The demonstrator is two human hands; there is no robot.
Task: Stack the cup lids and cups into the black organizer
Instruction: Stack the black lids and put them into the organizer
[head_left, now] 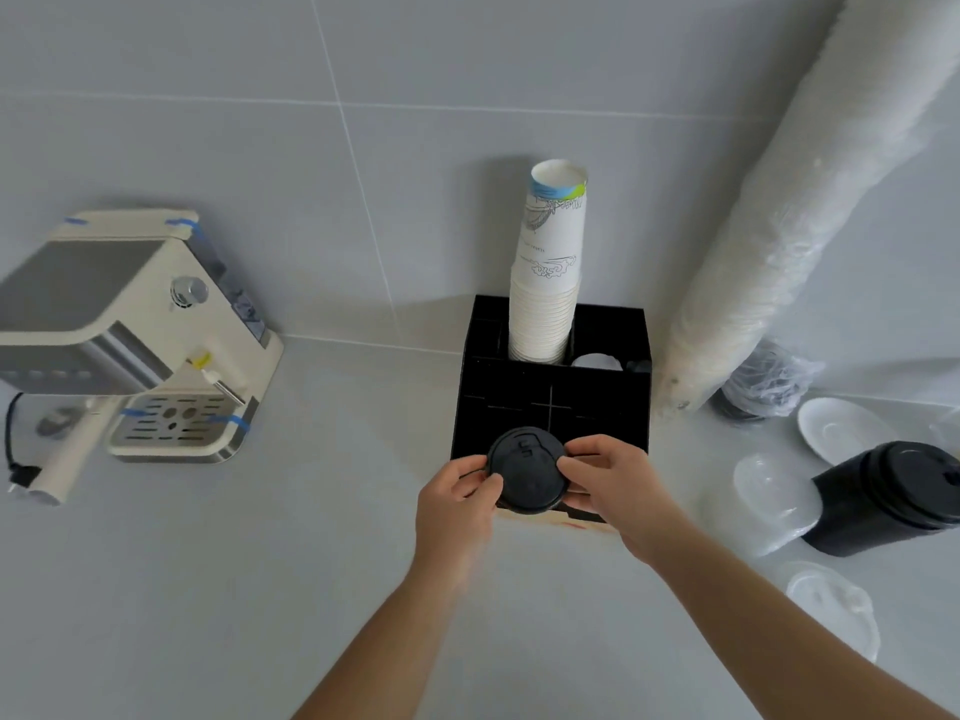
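Note:
The black organizer (613, 407) stands against the tiled wall, with a tall stack of white paper cups (548, 283) upright in its back left slot. A white lid (597, 362) shows in the back right slot. A black cup lid (527, 470) hangs over the organizer's front edge. My left hand (457, 504) pinches its left rim and my right hand (613, 483) grips its right rim. Another stack of black lids (893, 496) lies on its side at the right.
A cream espresso machine (130, 335) sits at the left with its cord. A long plastic-wrapped sleeve of white cups (800, 200) leans on the wall at the right. Clear plastic lids (774, 501), a white saucer (836, 428) and a bagged black stack (753, 392) lie nearby.

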